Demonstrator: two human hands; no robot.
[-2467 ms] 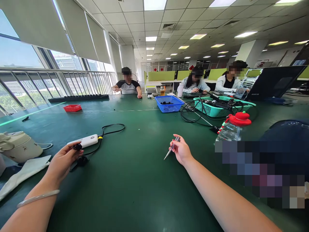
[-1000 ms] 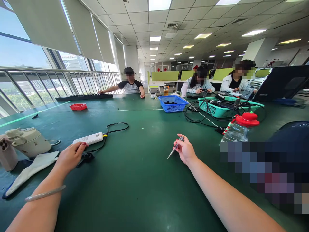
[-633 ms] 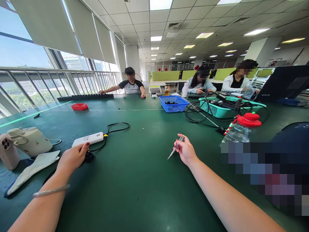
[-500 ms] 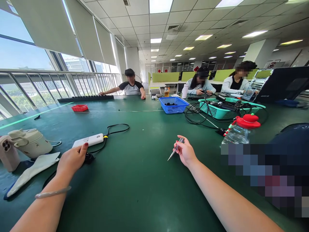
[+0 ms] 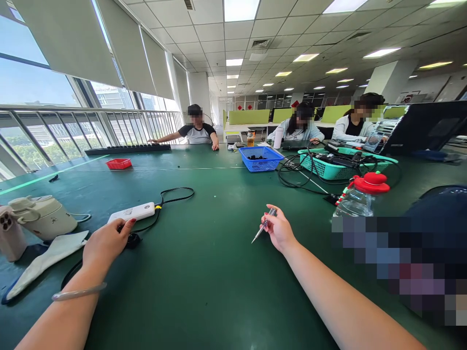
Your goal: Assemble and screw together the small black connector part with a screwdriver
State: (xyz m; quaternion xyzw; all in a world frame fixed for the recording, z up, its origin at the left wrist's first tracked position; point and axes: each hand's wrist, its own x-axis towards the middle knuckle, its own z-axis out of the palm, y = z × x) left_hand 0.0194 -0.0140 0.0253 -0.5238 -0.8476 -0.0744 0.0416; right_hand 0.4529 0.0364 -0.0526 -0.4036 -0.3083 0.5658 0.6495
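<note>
My right hand (image 5: 280,229) is closed round a small slim screwdriver (image 5: 260,232), its pale pointed tip angled down and left above the green table (image 5: 211,272). My left hand (image 5: 105,245) rests at the left with fingers curled and thumb pressed in; what they hold, if anything, is hidden. A small black object (image 5: 133,240) shows just under that thumb. Just beyond the fingers lies a white power bank (image 5: 136,212) with a black cable (image 5: 178,190) looped from its right end.
At left are a cream pot-like container (image 5: 44,217), a phone (image 5: 10,236) and a white-and-blue cloth-like piece (image 5: 45,266). A red tray (image 5: 118,164), blue basket (image 5: 260,164) and green basket (image 5: 324,169) stand farther off. A red-lidded bottle (image 5: 355,201) is at right. Several people sit opposite.
The view has shifted slightly. My left thumb has lowered a little against the fingers. My right hand keeps its hold on the screwdriver.
</note>
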